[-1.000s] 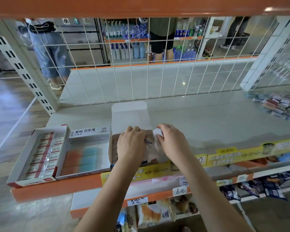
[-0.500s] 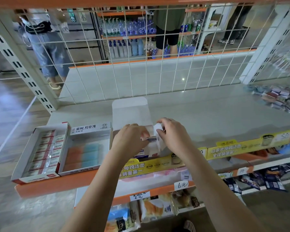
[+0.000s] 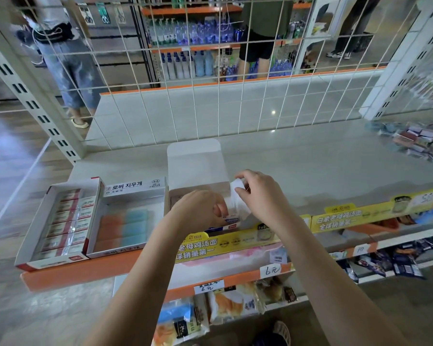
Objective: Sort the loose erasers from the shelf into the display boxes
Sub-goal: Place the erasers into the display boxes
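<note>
Three display boxes stand along the shelf's front edge. The left one (image 3: 30, 255) holds rows of red-and-white erasers, the middle one (image 3: 133, 188) holds orange and blue erasers. The third box (image 3: 195, 166) has its white lid flap raised. Over it my left hand (image 3: 198, 211) and my right hand (image 3: 258, 193) together hold a small stack of white wrapped erasers (image 3: 235, 208), tilted above the box. A pile of loose erasers (image 3: 415, 139) lies at the far right of the shelf.
A wire grid panel (image 3: 210, 83) closes the shelf's back. Yellow price strips (image 3: 348, 217) run along the front edge, with snack packets (image 3: 225, 305) on the shelves below. People stand in the aisle behind the grid.
Both hands have risen out of the third box, lifting and tilting the white erasers. The camera view has dipped slightly lower.
</note>
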The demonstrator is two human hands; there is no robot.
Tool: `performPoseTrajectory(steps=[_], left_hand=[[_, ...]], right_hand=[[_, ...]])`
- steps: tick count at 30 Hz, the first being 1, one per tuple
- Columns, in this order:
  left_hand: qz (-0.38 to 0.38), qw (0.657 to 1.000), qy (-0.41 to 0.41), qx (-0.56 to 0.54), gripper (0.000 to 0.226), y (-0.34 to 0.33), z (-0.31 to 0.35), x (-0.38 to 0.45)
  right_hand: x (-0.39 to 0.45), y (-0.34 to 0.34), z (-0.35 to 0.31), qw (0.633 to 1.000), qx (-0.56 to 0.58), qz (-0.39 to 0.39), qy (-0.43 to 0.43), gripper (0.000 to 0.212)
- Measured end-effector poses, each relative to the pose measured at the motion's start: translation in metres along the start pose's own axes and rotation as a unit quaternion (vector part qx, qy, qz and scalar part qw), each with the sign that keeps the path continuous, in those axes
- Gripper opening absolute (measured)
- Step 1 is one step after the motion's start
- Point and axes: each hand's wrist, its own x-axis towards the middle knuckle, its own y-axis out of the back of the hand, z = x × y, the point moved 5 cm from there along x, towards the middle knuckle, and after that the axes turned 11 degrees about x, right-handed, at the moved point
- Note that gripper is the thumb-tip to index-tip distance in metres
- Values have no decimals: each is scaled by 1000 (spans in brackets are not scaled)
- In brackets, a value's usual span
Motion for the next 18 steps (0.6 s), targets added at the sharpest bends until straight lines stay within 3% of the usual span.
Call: performPoseTrajectory(steps=[10,18], left_hand=[[-80,996,-31,-1,16,12,3,6],[-84,995,-40,16,14,15,9,14]], right_hand=[[1,1,-3,1000,5,-8,-6,33],[1,1,-3,1000,24,-19,-2,32]])
